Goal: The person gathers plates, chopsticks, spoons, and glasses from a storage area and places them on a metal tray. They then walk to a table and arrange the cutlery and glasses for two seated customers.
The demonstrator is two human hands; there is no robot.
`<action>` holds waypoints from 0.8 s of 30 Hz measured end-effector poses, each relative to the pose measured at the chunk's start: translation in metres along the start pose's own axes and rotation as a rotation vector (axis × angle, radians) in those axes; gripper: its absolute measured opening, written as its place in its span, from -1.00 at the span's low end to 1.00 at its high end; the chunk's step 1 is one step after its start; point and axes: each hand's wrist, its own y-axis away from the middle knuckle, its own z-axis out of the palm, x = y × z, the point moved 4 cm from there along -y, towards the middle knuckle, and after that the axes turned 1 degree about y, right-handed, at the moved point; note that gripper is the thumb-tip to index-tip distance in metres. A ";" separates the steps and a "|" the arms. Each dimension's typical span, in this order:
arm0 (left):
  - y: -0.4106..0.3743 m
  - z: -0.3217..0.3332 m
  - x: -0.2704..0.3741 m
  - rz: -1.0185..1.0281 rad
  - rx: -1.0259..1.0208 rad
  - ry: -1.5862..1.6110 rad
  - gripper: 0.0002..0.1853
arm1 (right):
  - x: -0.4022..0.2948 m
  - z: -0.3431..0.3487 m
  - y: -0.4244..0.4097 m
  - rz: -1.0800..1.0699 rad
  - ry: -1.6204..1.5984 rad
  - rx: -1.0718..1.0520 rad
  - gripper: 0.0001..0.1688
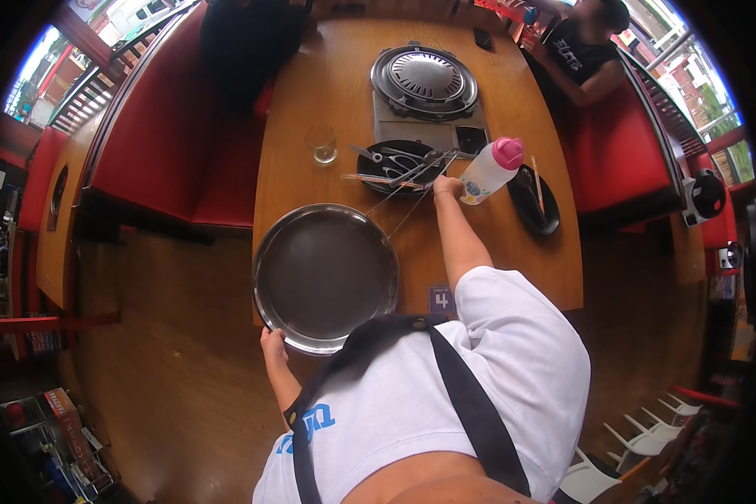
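Observation:
My left hand point(274, 344) grips the near left rim of a round metal tray point(327, 277), which rests on the wooden table and reaches over its front edge. My right hand point(447, 187) is at the right rim of a black oval plate point(366, 169), close beside a clear bottle with a pink lid point(492, 169). Scissors point(368, 153), metal utensils and paper-wrapped chopsticks point(378, 181) lie on that plate. Thin metal tongs point(409, 183) stretch from beside my right hand towards the tray. What the right fingers close on is hidden.
A tabletop grill point(425, 79) stands at the far middle of the table point(293, 107). A drinking glass point(322, 146) is to the left. Another black plate point(534, 205) with wrapped chopsticks lies right. One person point(573, 60) sits on the right bench; a dark-clothed person point(249, 50) sits left.

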 end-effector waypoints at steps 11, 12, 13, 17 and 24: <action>-0.021 -0.004 -0.017 -0.017 -0.018 0.026 -0.70 | 0.013 0.027 -0.025 -0.011 0.031 0.119 -0.63; -0.021 -0.005 -0.018 -0.029 -0.014 0.025 -0.70 | 0.014 0.027 -0.022 -0.004 0.017 0.122 -0.65; -0.021 -0.007 -0.019 -0.040 -0.009 0.024 -0.70 | 0.014 0.028 -0.018 0.004 0.003 0.125 -0.67; -0.021 0.001 -0.016 -0.040 -0.035 0.049 -0.71 | 0.020 0.029 -0.025 0.060 -0.162 0.140 -0.68; -0.021 -0.002 -0.019 -0.066 -0.032 0.035 -0.71 | 0.012 0.033 -0.022 -0.403 0.053 0.171 -0.52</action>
